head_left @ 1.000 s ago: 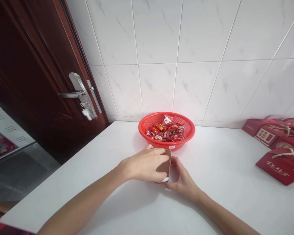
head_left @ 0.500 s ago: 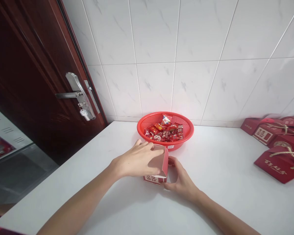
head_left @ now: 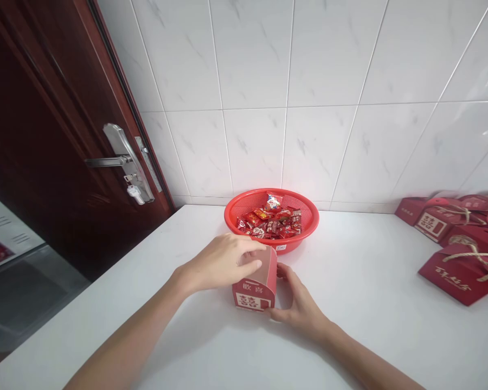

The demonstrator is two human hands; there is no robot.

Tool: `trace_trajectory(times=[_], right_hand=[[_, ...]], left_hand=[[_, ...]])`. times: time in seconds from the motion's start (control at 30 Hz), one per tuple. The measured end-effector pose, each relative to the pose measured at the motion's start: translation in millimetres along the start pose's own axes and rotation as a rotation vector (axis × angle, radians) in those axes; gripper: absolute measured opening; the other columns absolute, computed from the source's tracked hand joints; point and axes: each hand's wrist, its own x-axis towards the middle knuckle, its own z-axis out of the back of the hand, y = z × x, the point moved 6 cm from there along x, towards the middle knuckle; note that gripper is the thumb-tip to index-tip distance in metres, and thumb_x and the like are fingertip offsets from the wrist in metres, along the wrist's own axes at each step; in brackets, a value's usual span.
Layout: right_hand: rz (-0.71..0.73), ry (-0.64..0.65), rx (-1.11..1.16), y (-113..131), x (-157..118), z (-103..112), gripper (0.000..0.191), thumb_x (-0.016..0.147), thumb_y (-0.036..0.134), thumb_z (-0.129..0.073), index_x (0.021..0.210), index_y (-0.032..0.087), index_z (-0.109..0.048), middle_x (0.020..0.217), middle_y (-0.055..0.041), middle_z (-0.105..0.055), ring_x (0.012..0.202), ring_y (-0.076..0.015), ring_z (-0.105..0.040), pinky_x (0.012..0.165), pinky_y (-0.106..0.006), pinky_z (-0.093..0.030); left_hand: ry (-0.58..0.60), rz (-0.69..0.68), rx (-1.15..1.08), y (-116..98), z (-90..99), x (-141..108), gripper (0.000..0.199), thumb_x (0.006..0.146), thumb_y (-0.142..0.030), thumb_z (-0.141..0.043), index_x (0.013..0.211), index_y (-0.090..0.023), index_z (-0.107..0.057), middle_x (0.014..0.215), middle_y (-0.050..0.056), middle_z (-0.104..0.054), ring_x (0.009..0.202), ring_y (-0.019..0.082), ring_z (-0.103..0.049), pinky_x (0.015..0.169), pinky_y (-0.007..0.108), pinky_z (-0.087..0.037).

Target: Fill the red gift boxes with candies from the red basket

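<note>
Bracing the right side of a small red box [head_left: 255, 290], the right hand [head_left: 303, 306] has its thumb at the lower front corner and its bent fingers farther back, with a gap between palm and box. The left hand [head_left: 219, 262] lies over the box's top, thumb and fingers parted; how firmly it presses is hard to tell, since it covers the far left part. The box is upright on the white table [head_left: 374, 325], a pale label with characters on its front. Just behind it is a red plastic basket [head_left: 231, 219] holding wrapped sweets [head_left: 270, 225]. Well apart at the right, several red gift boxes [head_left: 451, 273] with twine handles sit in a cluster near the tiled wall [head_left: 321, 141]. To the left is a dark red door [head_left: 61, 157] with a metal handle [head_left: 109, 161] and keys [head_left: 135, 194] hanging at its lock.
</note>
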Motion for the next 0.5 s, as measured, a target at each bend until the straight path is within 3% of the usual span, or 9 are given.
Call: trace_trajectory(times=[0.13, 0.27, 0.37, 0.5], right_hand=[[-0.006, 0.001, 0.018, -0.3, 0.6, -0.4, 0.085, 0.072, 0.029, -0.083, 0.144, 0.026, -0.040, 0.145, -0.0113, -0.052, 0.130, -0.0317, -0.051, 0.109, -0.048, -0.042], [-0.007, 0.006, 0.029, -1.1, 1.3, -0.7, 0.091, 0.071, 0.031, -0.085, 0.148, 0.026, -0.036, 0.148, -0.0121, -0.050, 0.133, -0.0327, -0.048, 0.111, -0.049, -0.040], [-0.015, 0.008, 0.028, -1.8, 1.8, -0.2, 0.095, 0.070, 0.032, -0.086, 0.150, 0.027, -0.034, 0.150, -0.0116, -0.048, 0.135, -0.0329, -0.046, 0.112, -0.049, -0.038], [-0.021, 0.003, 0.026, -2.6, 2.5, -0.3, 0.098, 0.068, 0.029, -0.088, 0.150, 0.029, -0.035, 0.149, -0.0110, -0.049, 0.135, -0.0334, -0.046, 0.112, -0.050, -0.038]], left_hand=[[-0.161, -0.024, -0.122, 11.6, 15.6, 12.8, 0.024, 0.089, -0.030, -0.058, 0.103, -0.023, -0.076, 0.099, 0.000, -0.078, 0.089, 0.019, -0.070, 0.082, 0.028, -0.051], [-0.260, -0.040, -0.216, 31.4, 31.8, 50.1, 0.025, 0.084, -0.033, -0.062, 0.099, -0.019, -0.077, 0.098, 0.003, -0.079, 0.089, 0.020, -0.071, 0.083, 0.029, -0.053], [-0.184, 0.012, -0.199, 51.4, 28.2, 91.7, 0.027, 0.084, -0.035, -0.062, 0.098, -0.017, -0.076, 0.098, 0.005, -0.078, 0.090, 0.021, -0.071, 0.082, 0.029, -0.053], [-0.047, 0.056, -0.122, 72.9, 8.0, 140.9, 0.022, 0.082, -0.026, -0.059, 0.093, -0.019, -0.076, 0.099, 0.004, -0.078, 0.091, 0.021, -0.071, 0.076, 0.026, -0.051]])
